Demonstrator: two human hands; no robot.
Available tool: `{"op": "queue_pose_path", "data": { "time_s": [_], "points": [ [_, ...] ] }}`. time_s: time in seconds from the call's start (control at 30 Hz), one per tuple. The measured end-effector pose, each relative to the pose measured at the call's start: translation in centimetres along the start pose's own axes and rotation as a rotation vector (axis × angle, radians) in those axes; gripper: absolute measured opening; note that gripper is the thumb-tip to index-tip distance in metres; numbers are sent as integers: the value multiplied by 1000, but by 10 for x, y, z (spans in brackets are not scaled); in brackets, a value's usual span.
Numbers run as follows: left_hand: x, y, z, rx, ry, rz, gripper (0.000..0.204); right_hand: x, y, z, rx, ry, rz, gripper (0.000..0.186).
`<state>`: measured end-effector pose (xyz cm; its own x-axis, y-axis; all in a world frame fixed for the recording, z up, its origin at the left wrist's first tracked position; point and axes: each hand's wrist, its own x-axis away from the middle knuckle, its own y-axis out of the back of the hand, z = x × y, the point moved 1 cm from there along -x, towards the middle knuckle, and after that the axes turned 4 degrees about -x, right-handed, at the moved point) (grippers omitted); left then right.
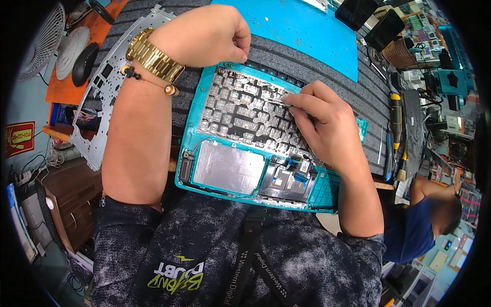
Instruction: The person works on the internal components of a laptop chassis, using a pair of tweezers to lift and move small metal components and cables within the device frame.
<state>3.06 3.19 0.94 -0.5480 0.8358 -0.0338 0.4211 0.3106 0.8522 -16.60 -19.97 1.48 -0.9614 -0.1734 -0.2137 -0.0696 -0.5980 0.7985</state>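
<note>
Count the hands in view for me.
2 clear ones: your left hand by the top edge of the teal case, your right hand over the key grid. The co-worker's can't be made out.

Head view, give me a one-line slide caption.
Right hand at the keyboard in a teal laptop shell, left hand by the far edge.

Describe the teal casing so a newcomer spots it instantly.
Find the grey ribbed mat. Toward its near edge, partly under the right hand, sits the teal casing. Unlike the flat blue mat beyond, it frames a grid of small clear pieces.
</note>
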Motion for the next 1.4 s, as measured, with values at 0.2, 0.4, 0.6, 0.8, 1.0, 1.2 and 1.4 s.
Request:
{"op": "queue_pose_path", "data": {
  "time_s": [0.2,0.4,0.6,0.8,1.0,1.2,1.4],
  "points": [
    [-1,0,0,1,-7,1,15,0,-1,-1,24,6,-3,18],
    [-1,0,-1,-5,9,14,15,0,-3,-4,13,2,-15,18],
    [0,-2,1,0,-20,-15,14,-3,-3,-1,12,14,-17,18],
    [-2,-1,0,-31,-17,-3,14,-16,6,-13,27,24,-76,16],
    [-2,-1,-2,-32,-31,-33,14,-48,28,-54,225,-142,-201,15],
    [-1,-1,-4,-35,-19,-27,14,-58,29,-74,361,-167,-180,24],
    [-1,0,-3,-32,-19,-14,13,-59,31,-74,440,-166,-116,29]
  ]
}}
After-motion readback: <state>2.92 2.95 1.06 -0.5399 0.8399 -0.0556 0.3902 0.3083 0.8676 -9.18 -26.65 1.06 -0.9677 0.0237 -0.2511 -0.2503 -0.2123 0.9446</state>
